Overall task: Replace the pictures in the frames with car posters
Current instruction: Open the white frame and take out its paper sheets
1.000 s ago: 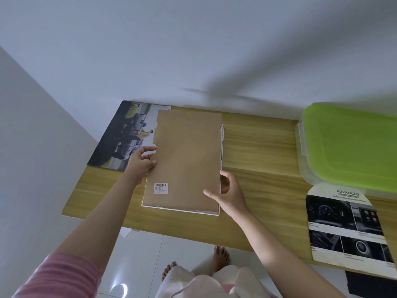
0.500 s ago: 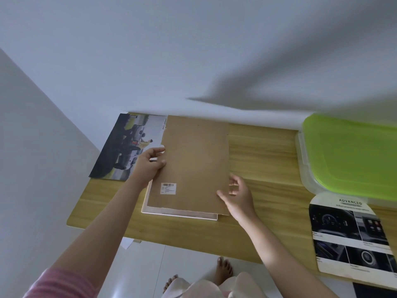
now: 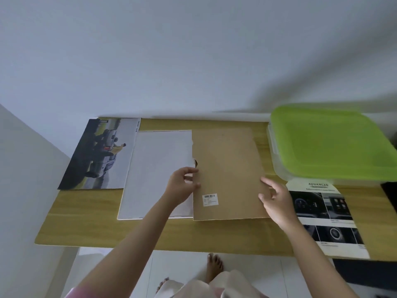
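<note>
A brown backing board [image 3: 227, 168] with a barcode sticker lies flat on the wooden table [image 3: 150, 233]. My left hand [image 3: 182, 186] pinches its left edge. My right hand [image 3: 277, 198] rests on its right edge with fingers spread. To the left of the board lies the frame [image 3: 156, 175], face down, its pale grey inside sheet uncovered. A car poster [image 3: 98, 153] showing a dark car lies at the table's far left, partly under the frame. A second car poster [image 3: 328, 216] with dashboard pictures lies at the right.
A clear plastic box with a green lid [image 3: 330, 143] stands at the back right, against the white wall. A dark object [image 3: 390, 194] sits at the right edge. White floor tiles and bare feet [image 3: 212, 267] show below the table's front edge.
The brown backing board has slid off the frame to the right, carried by both hands. The pale sheet inside the frame is now uncovered.
</note>
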Demonstrator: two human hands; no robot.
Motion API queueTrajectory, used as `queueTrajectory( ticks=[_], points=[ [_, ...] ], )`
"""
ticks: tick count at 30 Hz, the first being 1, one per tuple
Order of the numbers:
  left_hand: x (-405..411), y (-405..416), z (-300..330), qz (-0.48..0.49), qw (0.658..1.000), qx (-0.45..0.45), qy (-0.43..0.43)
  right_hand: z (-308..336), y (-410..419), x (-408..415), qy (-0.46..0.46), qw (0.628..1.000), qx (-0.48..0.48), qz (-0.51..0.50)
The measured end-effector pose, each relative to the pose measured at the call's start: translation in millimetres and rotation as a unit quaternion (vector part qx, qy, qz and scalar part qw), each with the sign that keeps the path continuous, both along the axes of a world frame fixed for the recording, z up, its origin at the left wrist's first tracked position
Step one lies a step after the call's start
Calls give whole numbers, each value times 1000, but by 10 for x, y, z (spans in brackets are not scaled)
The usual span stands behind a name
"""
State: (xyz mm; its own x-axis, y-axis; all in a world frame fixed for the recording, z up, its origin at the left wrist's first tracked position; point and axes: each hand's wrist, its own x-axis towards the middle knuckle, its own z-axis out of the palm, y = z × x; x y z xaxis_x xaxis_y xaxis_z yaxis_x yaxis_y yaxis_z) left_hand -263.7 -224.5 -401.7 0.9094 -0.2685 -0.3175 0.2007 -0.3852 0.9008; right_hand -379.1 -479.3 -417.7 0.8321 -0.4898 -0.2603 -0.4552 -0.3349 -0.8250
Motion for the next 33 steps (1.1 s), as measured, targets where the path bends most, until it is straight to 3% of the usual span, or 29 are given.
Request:
queueTrajectory(
  ticks=[5, 13, 21, 28, 33],
  points=[
    [-114, -260, -99, -39, 994, 98, -21, -90, -11, -99, 33, 998, -44, 4],
    [-237, -404, -162, -110, 978, 177, -33, -181, 142, -139, 89, 990, -109, 27],
    [-328, -482, -154, -145, 970, 191, -30, -219, 227, -185, 105, 981, -159, 43],
    [-377, -369, -31, -46, 990, 111, -76, -154, 351, -46, 24, 980, -188, 68],
    [-444, 28, 65, 61, 977, 145, -143, -67, 595, 332, -37, 972, -183, 142]
  ],
)
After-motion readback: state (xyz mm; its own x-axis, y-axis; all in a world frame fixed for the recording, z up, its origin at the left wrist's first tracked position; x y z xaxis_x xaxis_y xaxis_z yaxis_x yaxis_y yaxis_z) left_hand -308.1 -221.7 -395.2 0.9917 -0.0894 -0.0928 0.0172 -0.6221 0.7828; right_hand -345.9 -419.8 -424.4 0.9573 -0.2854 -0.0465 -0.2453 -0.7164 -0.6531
